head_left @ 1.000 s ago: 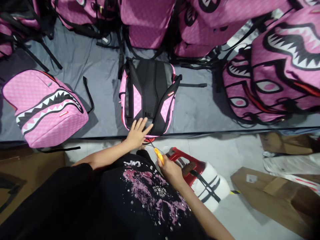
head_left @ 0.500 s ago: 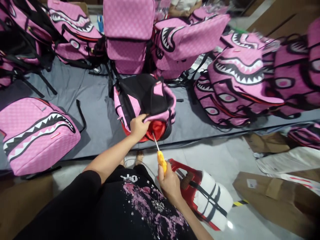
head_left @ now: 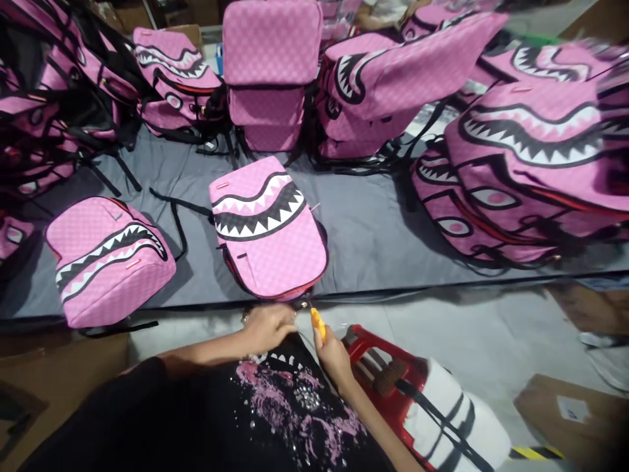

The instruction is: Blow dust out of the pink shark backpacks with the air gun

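Observation:
A pink checked backpack [head_left: 265, 226] with a shark-mouth print lies front side up on the grey-covered table, its rounded end at the near edge. In my right hand [head_left: 331, 357] is a yellow-handled soldering iron [head_left: 318, 322], its thin tip pointing up at that end near a small metal zipper pull [head_left: 303, 304]. My left hand [head_left: 268, 328] is just below the edge, left of the iron, fingers curled together. What they pinch, if anything, is too small to tell. A thin pale cord passes between my hands.
Another pink backpack [head_left: 115, 262] lies at the left of the grey cloth [head_left: 366, 229]. Several backpacks stand along the back, with a stack [head_left: 531, 144] at the right. A red stool with a white pad [head_left: 457, 413] and a cardboard box [head_left: 570, 413] are on the floor.
The middle backpack has turned from black back side up, with its red lining showing, to printed front up. My left hand has let go of its opening and moved down toward me.

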Demonstrator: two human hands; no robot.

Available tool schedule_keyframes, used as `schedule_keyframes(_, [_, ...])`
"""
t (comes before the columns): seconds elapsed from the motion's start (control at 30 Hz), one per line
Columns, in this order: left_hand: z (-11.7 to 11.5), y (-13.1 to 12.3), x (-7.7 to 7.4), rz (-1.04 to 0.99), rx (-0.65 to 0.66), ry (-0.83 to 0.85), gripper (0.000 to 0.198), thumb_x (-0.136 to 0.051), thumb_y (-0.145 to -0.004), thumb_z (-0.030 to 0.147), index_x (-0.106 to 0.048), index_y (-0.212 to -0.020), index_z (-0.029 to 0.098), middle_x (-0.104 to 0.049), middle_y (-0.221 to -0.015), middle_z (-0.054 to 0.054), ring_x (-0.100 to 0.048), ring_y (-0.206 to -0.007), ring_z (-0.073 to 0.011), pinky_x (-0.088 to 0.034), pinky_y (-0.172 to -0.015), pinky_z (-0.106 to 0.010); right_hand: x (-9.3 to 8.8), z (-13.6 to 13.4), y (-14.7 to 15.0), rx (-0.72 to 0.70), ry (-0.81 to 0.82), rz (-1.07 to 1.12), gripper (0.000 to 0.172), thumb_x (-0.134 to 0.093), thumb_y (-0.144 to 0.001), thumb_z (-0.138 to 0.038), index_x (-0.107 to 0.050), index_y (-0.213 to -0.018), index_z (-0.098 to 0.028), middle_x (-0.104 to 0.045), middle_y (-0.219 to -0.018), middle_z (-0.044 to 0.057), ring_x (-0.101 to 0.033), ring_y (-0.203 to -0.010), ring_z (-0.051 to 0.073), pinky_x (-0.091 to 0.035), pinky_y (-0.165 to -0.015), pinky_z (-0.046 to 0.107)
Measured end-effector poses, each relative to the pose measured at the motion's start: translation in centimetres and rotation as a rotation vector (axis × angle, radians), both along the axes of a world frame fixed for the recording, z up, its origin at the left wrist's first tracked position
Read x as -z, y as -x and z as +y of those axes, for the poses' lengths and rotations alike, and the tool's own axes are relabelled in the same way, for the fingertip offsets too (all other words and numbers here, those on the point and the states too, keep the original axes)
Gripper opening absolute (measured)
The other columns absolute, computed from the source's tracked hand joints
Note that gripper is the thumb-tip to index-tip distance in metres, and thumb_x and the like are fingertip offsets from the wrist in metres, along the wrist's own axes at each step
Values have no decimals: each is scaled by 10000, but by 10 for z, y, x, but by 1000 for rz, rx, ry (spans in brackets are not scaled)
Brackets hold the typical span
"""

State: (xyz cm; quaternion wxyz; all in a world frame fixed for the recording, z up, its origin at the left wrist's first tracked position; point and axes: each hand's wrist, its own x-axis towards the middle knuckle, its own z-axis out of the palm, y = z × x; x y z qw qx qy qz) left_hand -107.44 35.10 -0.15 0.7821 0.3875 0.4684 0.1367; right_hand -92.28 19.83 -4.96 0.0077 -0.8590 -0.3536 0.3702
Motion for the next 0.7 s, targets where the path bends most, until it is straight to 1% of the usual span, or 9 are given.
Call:
schedule_keyframes(0.07, [21,-3,4,109,233,-463,729,-846,-558,155,-666,-1256,266,-456,-1516,-66,-112,-1521,-360,6,-1253,-505,6,1,-8,40,-20,31,377,-304,-1012,-375,-576,-1134,-145,-722,-846,125,-701,-799,256,-418,-633,280])
schedule_keyframes(0.13, [46,-16,13,245,420,-815,845,-804,-543,93,-597,-1351,230,-313,-1598,-80,-59,-1522,-384,7,-1230,-571,8,-11,-15,119,-113,100,362,-319,-991,-398,-576,-1080,-158,-696,-764,95,-689,-747,250,-438,-640,291])
schedule_keyframes(0.23, [79,-39,15,387,429,-867,623,-691,-643,47,-684,-1246,204,-541,-1436,-136,-411,-1399,-386,-254,-1195,-526,5,-46,-19,310,-285,286,431,-267,-974,-511,-554,-949,-190,-610,-588,38,-621,-563,223,-454,-579,303])
schedule_keyframes(0.3, [97,-49,-2,517,356,-919,486,-621,-744,93,-712,-1198,243,-693,-1234,-95,-602,-1217,-327,-392,-1116,-463,-1,-65,-20,335,-380,328,493,-262,-940,-617,-534,-864,-213,-583,-539,29,-584,-503,216,-457,-561,315])
schedule_keyframes(0.37, [116,-55,-30,636,350,-1081,418,-573,-815,153,-707,-1194,267,-743,-1109,-54,-670,-1089,-275,-465,-1030,-402,-9,-67,-18,243,-472,286,507,-328,-889,-685,-524,-802,-226,-602,-560,41,-589,-516,217,-458,-573,319])
schedule_keyframes(0.47, [145,-59,-69,649,435,-1346,338,-555,-846,183,-721,-1135,234,-764,-1001,-49,-706,-936,-228,-510,-868,-312,-24,-39,-15,149,-643,278,488,-339,-906,-654,-520,-755,-227,-619,-601,45,-592,-533,194,-459,-576,297])
schedule_keyframes(0.53, [157,-60,-82,620,399,-1453,251,-564,-862,208,-735,-1045,202,-766,-894,-51,-708,-820,-203,-504,-763,-274,-34,-14,-18,171,-761,279,492,-283,-947,-609,-499,-722,-228,-596,-577,37,-581,-527,176,-466,-586,286])
schedule_keyframes(0.63, [158,-63,-86,531,309,-1562,187,-560,-897,268,-721,-902,172,-733,-754,-47,-678,-678,-169,-470,-642,-246,-45,19,-34,203,-756,226,505,-260,-960,-600,-513,-750,-217,-580,-555,30,-575,-518,176,-459,-573,287])
schedule_keyframes(0.7, [148,-69,-84,408,373,-1649,200,-539,-904,269,-698,-837,169,-714,-719,-40,-663,-644,-154,-455,-609,-237,-49,44,-52,157,-614,179,510,-271,-971,-577,-579,-869,-182,-617,-600,45,-597,-539,186,-440,-550,282])
